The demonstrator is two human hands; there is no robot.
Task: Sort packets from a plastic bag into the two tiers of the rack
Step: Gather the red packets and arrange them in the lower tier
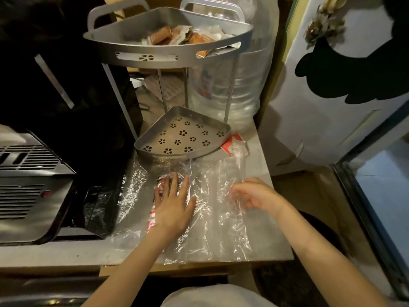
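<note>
A clear plastic bag (212,218) lies flat on the grey counter in front of the two-tier metal corner rack. My left hand (173,204) presses flat, fingers spread, on red-and-white packets (161,185) that sit inside the bag. My right hand (254,193) pinches the bag's film at its right side, fingers curled. The rack's upper tier (163,57) holds several orange and white packets (183,36). The lower tier (152,149), perforated with flower holes, has nothing in it. A red-and-white packet (234,144) lies on the counter just right of the lower tier.
A black and steel appliance (33,173) fills the left side. A large clear water bottle (230,85) stands behind the rack at the right. A white fridge (332,85) rises beyond the counter's right edge. Blister packs (168,87) lie behind the rack.
</note>
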